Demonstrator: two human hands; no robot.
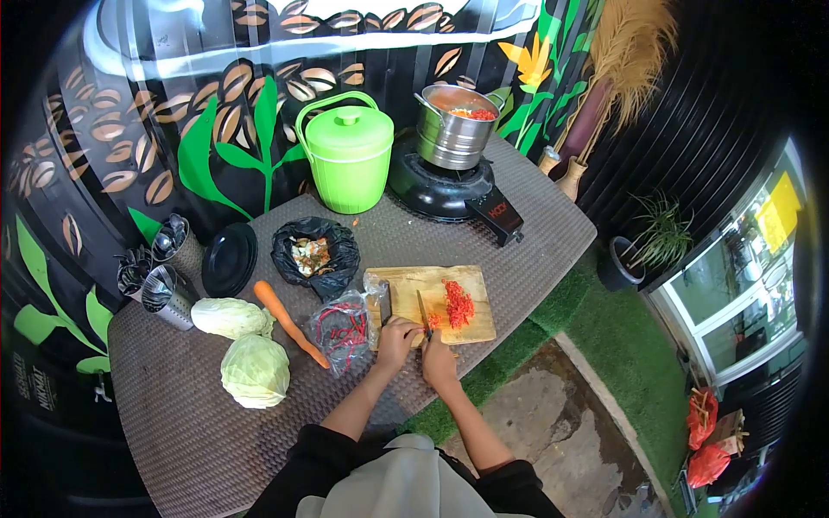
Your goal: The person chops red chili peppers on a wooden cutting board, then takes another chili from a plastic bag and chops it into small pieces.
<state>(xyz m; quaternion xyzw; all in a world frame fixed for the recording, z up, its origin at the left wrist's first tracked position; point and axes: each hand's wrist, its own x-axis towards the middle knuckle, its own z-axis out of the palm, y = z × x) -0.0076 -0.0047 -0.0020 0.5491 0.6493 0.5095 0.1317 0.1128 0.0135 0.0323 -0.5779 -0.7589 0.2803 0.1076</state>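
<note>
On cutting board [404,289]: red pieces [458,304], chopping presumed; knife [420,304] held, right hand [439,361]; grip unclear, left hand [396,342]; close guidance needed.

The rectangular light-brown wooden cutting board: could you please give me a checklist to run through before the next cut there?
1. Wooden cutting board lying flat on the brown woven-textured table: ok.
2. Narrow metal knife gripped in the right hand: ok.
3. Left hand fingertips tucked away from the blade: cannot tell; they are close beside it.
4. Main pile of finely chopped red pieces apart from the blade: ok, it lies to the right.
5. Crumpled clear plastic bag with red contents clear of the board: not ok, it overlaps the left edge.
</note>
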